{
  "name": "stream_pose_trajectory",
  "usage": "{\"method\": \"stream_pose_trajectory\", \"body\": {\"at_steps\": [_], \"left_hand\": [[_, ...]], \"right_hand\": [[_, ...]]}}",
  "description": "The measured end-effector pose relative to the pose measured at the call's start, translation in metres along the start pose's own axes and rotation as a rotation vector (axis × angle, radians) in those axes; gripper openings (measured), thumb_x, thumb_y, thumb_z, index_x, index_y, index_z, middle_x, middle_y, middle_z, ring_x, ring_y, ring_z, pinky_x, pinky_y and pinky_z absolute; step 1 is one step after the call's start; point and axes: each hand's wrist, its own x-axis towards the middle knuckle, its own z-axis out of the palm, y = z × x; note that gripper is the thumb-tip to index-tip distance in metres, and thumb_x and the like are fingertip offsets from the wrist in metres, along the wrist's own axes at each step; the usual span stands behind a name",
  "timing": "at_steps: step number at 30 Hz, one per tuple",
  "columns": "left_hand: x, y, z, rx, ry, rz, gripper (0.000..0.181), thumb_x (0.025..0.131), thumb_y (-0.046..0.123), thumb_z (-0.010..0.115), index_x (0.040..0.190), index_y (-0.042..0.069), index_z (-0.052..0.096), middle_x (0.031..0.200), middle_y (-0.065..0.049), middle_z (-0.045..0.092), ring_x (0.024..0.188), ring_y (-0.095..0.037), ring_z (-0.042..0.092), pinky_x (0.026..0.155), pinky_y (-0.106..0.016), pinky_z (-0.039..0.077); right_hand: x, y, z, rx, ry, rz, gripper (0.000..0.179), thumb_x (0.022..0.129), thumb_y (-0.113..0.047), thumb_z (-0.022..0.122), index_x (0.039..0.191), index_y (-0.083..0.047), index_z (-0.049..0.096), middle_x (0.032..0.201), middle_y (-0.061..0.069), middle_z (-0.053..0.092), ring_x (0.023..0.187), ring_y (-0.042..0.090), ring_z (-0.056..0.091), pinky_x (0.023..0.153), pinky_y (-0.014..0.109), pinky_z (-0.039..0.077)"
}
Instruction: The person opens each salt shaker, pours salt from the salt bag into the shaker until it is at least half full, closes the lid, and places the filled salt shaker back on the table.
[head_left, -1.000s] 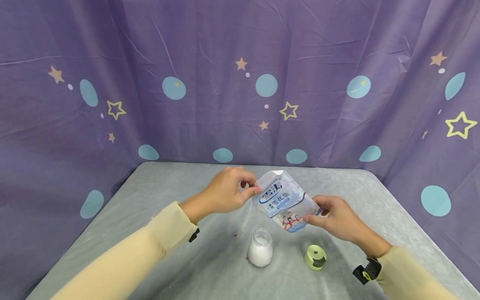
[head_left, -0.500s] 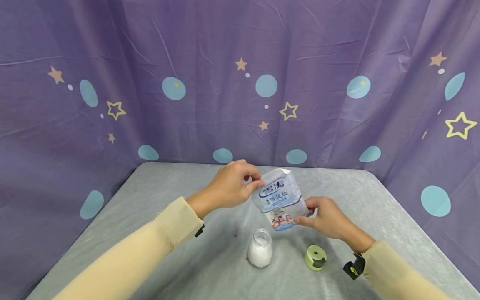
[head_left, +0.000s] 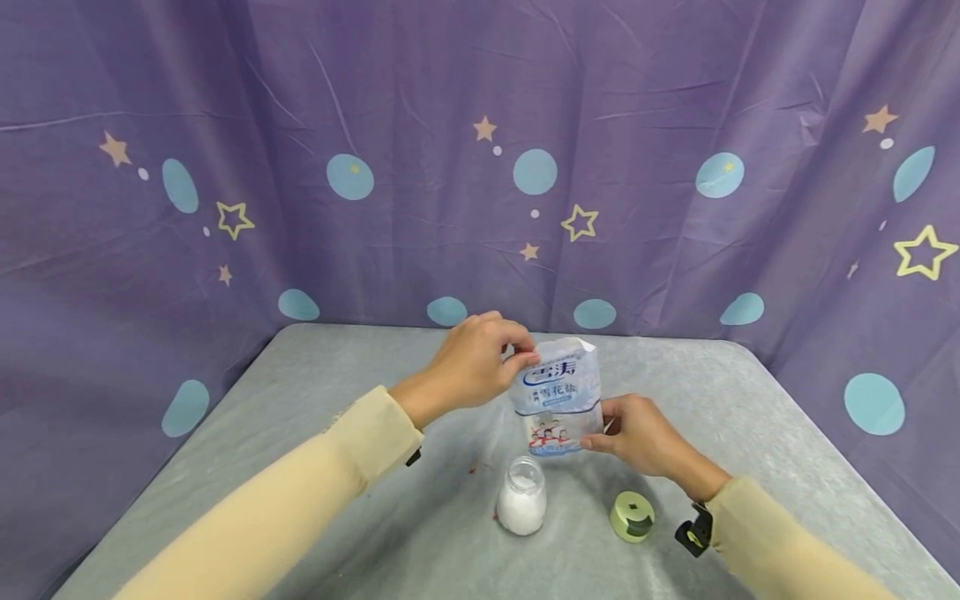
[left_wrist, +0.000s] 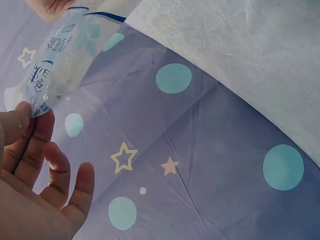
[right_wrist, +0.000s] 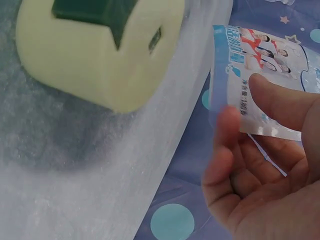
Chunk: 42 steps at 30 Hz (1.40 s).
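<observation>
A white and blue salt packet (head_left: 557,408) is held nearly upright between both hands, above and behind the glass jar. My left hand (head_left: 474,364) pinches its upper left corner between thumb and fingertips; the left wrist view shows the other fingers of that hand (left_wrist: 60,185) spread loosely. At the lower right edge, my right hand (head_left: 641,435) grips the packet with the thumb on its printed front, as the right wrist view of the packet (right_wrist: 260,55) shows. The small glass jar (head_left: 522,500), lidless, stands upright with white grains inside.
A pale green cap (head_left: 632,517) with a dark patch lies right of the jar, looming large in the right wrist view. Small reddish specks (head_left: 473,469) dot the grey table cover (head_left: 360,358). A purple patterned curtain (head_left: 420,167) rises behind and at both sides.
The packet has turned from a slant to nearly upright. My left hand has moved right and slightly up, while my right hand has shifted left. Jar and cap stay put.
</observation>
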Motion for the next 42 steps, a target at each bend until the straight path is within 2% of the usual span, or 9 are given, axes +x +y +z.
{"method": "stream_pose_trajectory", "body": {"at_steps": [7, 11, 16, 22, 26, 32, 38, 42], "left_hand": [[0.007, -0.003, 0.008, 0.070, -0.015, 0.054, 0.005, 0.092, 0.024, 0.079, 0.091, 0.020, 0.081, 0.083, 0.013, 0.073, 0.071, -0.011, 0.049, 0.069, -0.030, 0.041], [0.010, -0.003, 0.011, 0.101, -0.023, 0.084, 0.005, 0.092, 0.024, 0.079, 0.092, 0.020, 0.081, 0.084, 0.012, 0.074, 0.072, -0.012, 0.051, 0.070, -0.031, 0.042], [0.013, -0.002, 0.014, 0.131, -0.034, 0.106, 0.004, 0.092, 0.024, 0.079, 0.093, 0.020, 0.081, 0.087, 0.011, 0.075, 0.072, -0.014, 0.052, 0.069, -0.031, 0.043], [0.016, -0.001, 0.021, 0.158, -0.085, 0.079, 0.006, 0.093, 0.026, 0.077, 0.094, 0.021, 0.081, 0.087, 0.011, 0.075, 0.073, -0.014, 0.051, 0.070, -0.030, 0.041], [0.017, -0.001, 0.026, 0.173, -0.109, 0.069, 0.008, 0.094, 0.028, 0.077, 0.095, 0.022, 0.081, 0.086, 0.012, 0.074, 0.073, -0.013, 0.051, 0.071, -0.030, 0.041], [0.015, 0.000, 0.029, 0.169, -0.098, 0.081, 0.009, 0.095, 0.030, 0.075, 0.096, 0.022, 0.081, 0.088, 0.012, 0.073, 0.072, -0.012, 0.049, 0.071, -0.030, 0.040], [0.012, 0.000, 0.030, 0.143, -0.091, 0.080, 0.011, 0.095, 0.031, 0.075, 0.098, 0.022, 0.079, 0.092, 0.013, 0.074, 0.073, -0.011, 0.049, 0.072, -0.029, 0.039], [0.012, 0.000, 0.030, 0.145, -0.108, 0.071, 0.017, 0.093, 0.037, 0.077, 0.101, 0.022, 0.079, 0.095, 0.014, 0.074, 0.076, -0.010, 0.050, 0.073, -0.029, 0.040]], "right_hand": [[0.004, -0.001, 0.007, 0.046, -0.041, 0.050, 0.015, 0.085, -0.013, 0.083, 0.096, -0.004, 0.077, 0.075, 0.000, 0.072, 0.064, 0.014, 0.065, 0.054, 0.028, 0.048], [0.006, -0.001, 0.011, 0.027, -0.061, 0.065, 0.009, 0.088, -0.012, 0.080, 0.086, -0.005, 0.076, 0.069, -0.002, 0.069, 0.060, 0.011, 0.058, 0.052, 0.026, 0.044], [0.009, -0.001, 0.013, -0.023, -0.072, 0.072, 0.025, 0.091, -0.012, 0.077, 0.067, -0.009, 0.067, 0.061, -0.002, 0.063, 0.054, 0.008, 0.045, 0.049, 0.025, 0.035], [0.012, 0.004, 0.016, -0.053, -0.073, 0.112, 0.030, 0.089, -0.011, 0.078, 0.063, -0.009, 0.065, 0.060, -0.001, 0.063, 0.052, 0.008, 0.044, 0.048, 0.026, 0.034], [0.013, 0.006, 0.018, -0.069, -0.076, 0.131, 0.026, 0.087, -0.011, 0.079, 0.065, -0.010, 0.066, 0.057, -0.004, 0.061, 0.052, 0.008, 0.048, 0.049, 0.027, 0.036], [0.014, 0.007, 0.020, -0.054, -0.087, 0.182, 0.020, 0.088, -0.011, 0.079, 0.071, -0.010, 0.068, 0.058, -0.005, 0.061, 0.053, 0.009, 0.048, 0.049, 0.027, 0.036], [0.015, 0.007, 0.020, -0.032, -0.079, 0.181, 0.010, 0.086, -0.010, 0.082, 0.086, -0.007, 0.073, 0.061, -0.003, 0.063, 0.056, 0.011, 0.054, 0.050, 0.029, 0.041], [0.014, 0.008, 0.018, -0.030, -0.069, 0.188, 0.017, 0.083, -0.011, 0.085, 0.095, -0.005, 0.074, 0.065, -0.002, 0.063, 0.058, 0.012, 0.055, 0.051, 0.031, 0.043]]}}
